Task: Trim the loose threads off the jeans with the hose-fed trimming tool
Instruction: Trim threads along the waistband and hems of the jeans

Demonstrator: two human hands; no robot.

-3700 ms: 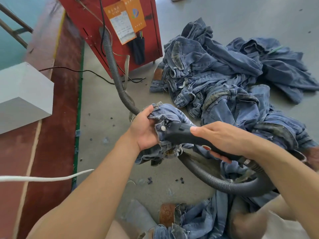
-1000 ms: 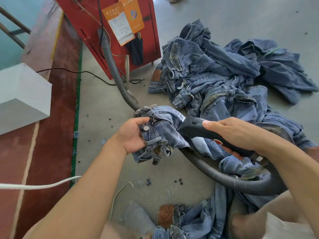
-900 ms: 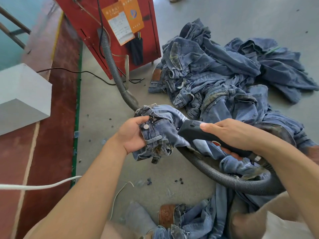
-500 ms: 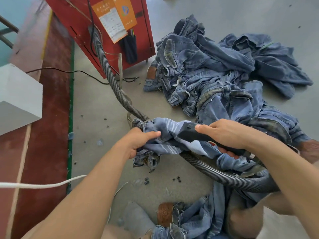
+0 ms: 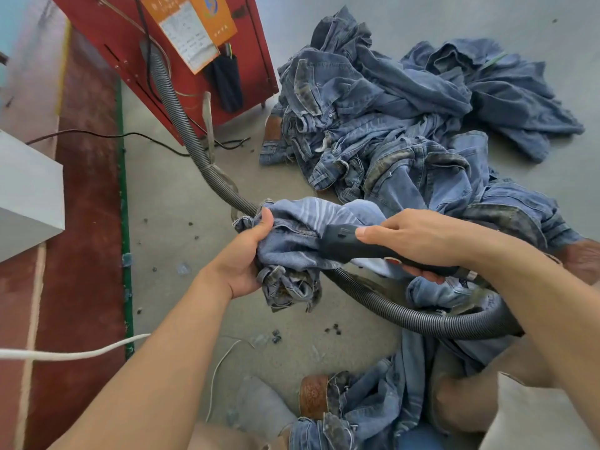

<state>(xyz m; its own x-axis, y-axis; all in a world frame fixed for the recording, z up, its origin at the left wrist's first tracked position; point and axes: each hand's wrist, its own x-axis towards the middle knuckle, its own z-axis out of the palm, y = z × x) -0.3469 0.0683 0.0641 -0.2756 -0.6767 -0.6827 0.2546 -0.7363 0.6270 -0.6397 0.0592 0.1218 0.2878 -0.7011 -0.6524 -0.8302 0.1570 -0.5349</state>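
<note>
My left hand grips a bunched part of the blue jeans, thumb on top of the fold, with frayed denim hanging below it. My right hand holds the black trimming tool by its handle, forefinger stretched along the top. The tool's head presses into the light inner side of the cloth just right of my left hand. A grey ribbed hose loops from the tool's rear under my right arm. The rest of this pair trails down over my lap.
A large heap of jeans lies on the concrete floor at the upper right. A red machine stands at the top, with the hose running into it. A grey box sits at the left; a white cord crosses the red floor strip.
My left hand has turned the jeans over, hiding the button and showing the light inner side. The tool's head moved left onto that cloth and stays pressed there.
</note>
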